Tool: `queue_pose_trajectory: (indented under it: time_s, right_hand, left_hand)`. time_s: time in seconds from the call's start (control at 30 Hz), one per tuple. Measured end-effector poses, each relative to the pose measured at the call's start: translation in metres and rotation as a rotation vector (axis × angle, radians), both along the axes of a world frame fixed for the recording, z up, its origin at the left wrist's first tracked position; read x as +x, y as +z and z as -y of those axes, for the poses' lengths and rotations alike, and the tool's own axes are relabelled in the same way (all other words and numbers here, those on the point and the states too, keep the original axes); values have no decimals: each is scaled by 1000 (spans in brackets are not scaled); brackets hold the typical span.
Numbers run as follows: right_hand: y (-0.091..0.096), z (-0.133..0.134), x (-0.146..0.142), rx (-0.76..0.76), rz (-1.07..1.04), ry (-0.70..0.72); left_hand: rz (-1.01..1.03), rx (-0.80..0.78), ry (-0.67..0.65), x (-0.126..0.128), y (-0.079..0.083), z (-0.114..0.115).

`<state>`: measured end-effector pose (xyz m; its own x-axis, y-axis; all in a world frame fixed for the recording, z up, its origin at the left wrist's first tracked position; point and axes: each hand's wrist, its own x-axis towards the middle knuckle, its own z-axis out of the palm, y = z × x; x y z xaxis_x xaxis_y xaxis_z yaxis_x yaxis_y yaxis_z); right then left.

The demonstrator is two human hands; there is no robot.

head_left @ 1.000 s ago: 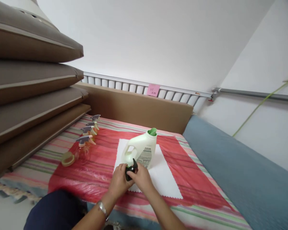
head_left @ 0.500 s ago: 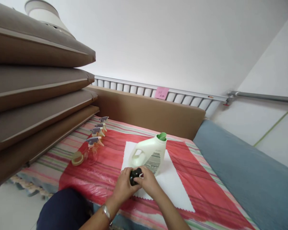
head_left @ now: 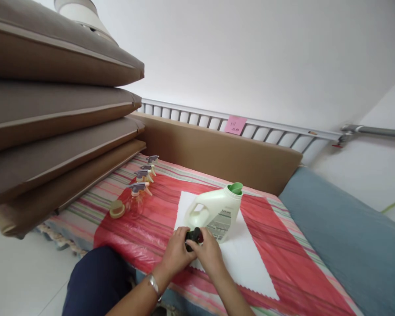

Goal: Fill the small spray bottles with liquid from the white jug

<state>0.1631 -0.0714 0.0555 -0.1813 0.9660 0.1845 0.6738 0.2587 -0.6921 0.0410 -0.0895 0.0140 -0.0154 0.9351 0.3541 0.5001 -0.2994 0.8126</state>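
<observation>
You get bright, soft, even light, though you can't tell its source. The white cloth (head_left: 250, 270) looks pale and nearly textureless, while glare streaks the red sheet (head_left: 131, 241). Gaps between the 4 stacked cushions (head_left: 52, 103) sink into shadow. Your wide lens stretches things toward the edges, and the blue panel (head_left: 345, 237) looks soft. You'll find little detail in the dark object (head_left: 193, 237) you hold.
</observation>
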Motion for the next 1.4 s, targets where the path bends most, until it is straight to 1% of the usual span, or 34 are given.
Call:
queue_pose_trajectory:
  time_s: [0.17,0.33,0.47,0.57,0.63,0.77,0.8,0.97,1.13,1.27,1.4]
  right_hand:
    - [2,-1,-1,9,-66,103]
    - [3,3,-4,20,-109,38]
    - [7,4,-4,13,-163,97]
    - [6,2,-2,-8,-188,134]
    - [3,1,-2,-14,-190,93]
    - [-3,1,-4,5,-171,-60]
    - [-4,2,-4,9,-175,-68]
    - [-10,0,-6,-5,-253,-19]
    - [-15,2,-5,10,-295,-76]
    - [-9,3,-5,48,-349,-25]
    - [4,0,-4,48,-412,61]
  left_hand:
    - [4,6,8,-1,0,0]
    - [-2,11,1,-1,2,1]
    - [8,12,-19,-2,5,1]
    - [15,7,-28,-2,5,1]
    - [14,1,-28,-2,4,0]
    - [10,-6,-22,-2,1,0]
    - [11,-7,-20,-2,1,0]
    - [15,-8,-21,-2,2,0]
    - [22,-6,-13,-2,1,-1]
    - [41,-13,-9,-2,-2,-3]
    - [70,-8,-14,-2,-3,-4]
